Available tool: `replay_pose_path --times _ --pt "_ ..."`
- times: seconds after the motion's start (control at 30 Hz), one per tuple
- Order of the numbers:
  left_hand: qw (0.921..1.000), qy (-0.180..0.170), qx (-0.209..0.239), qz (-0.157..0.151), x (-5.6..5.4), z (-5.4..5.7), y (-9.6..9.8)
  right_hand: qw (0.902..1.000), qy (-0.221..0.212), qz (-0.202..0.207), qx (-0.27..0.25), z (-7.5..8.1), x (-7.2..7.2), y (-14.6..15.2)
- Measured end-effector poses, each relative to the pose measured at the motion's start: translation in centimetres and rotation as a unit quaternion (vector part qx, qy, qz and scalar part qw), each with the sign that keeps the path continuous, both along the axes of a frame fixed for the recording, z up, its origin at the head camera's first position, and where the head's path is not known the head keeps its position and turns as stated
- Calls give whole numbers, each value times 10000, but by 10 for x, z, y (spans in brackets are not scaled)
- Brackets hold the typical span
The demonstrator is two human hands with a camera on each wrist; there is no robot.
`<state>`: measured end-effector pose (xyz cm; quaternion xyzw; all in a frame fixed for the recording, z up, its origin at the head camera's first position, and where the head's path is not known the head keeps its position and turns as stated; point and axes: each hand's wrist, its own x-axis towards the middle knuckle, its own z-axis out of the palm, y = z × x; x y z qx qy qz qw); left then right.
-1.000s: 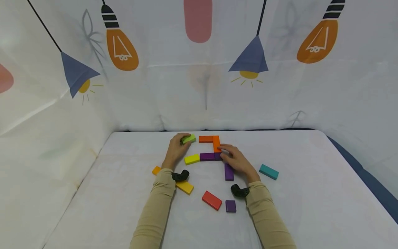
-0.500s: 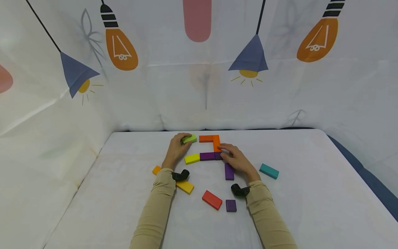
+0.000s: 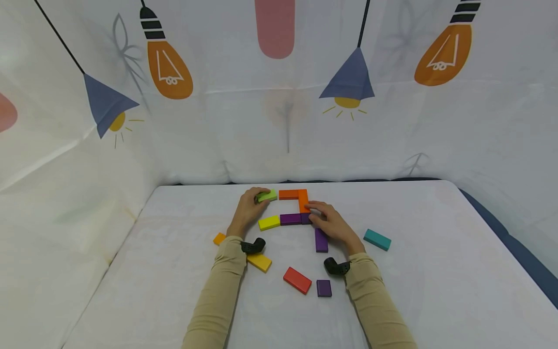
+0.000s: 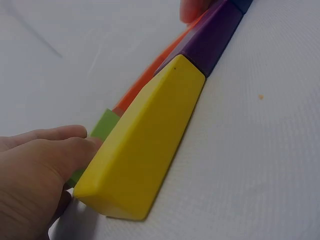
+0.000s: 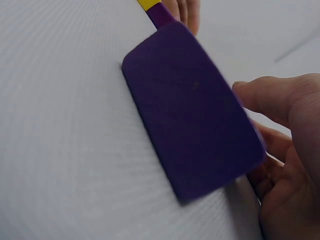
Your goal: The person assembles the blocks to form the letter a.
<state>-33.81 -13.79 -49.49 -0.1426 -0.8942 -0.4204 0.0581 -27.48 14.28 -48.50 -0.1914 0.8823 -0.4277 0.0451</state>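
Observation:
My left hand [image 3: 249,207] pinches a lime green block [image 3: 268,196] between thumb and fingers, its right end close to a flat orange block [image 3: 288,195]. In the left wrist view a yellow block [image 4: 145,145] partly hides the green block [image 4: 104,125]. My right hand [image 3: 332,224] rests beside an upright-lying orange block [image 3: 303,200]; its fingertips touch that block's right side, and the thumb lies at the dark purple square block [image 3: 305,219]. A long purple block [image 3: 290,220] joins the yellow one to that square. Another purple block [image 3: 321,241] lies below the right hand.
Loose on the white table [image 3: 174,300] lie a red block [image 3: 297,280], a small purple square [image 3: 324,288], a teal block [image 3: 377,240] and an amber block [image 3: 259,262]. An orange-yellow piece [image 3: 219,238] shows beside the left sleeve. A printed white curtain [image 3: 244,126] stands behind.
My left hand has slid the green block slightly to the right, narrowing its gap to the orange block. The right hand stays in place.

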Motion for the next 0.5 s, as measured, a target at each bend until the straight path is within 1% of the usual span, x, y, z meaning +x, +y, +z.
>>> replay_pose_path --times 0.17,0.5 --pt "9999 88 -35 -32 0 -1 0 9998 -195 -41 -25 3 1 0" --pt "9999 56 -102 -44 1 1 0 9997 -212 -76 -31 3 2 -2"
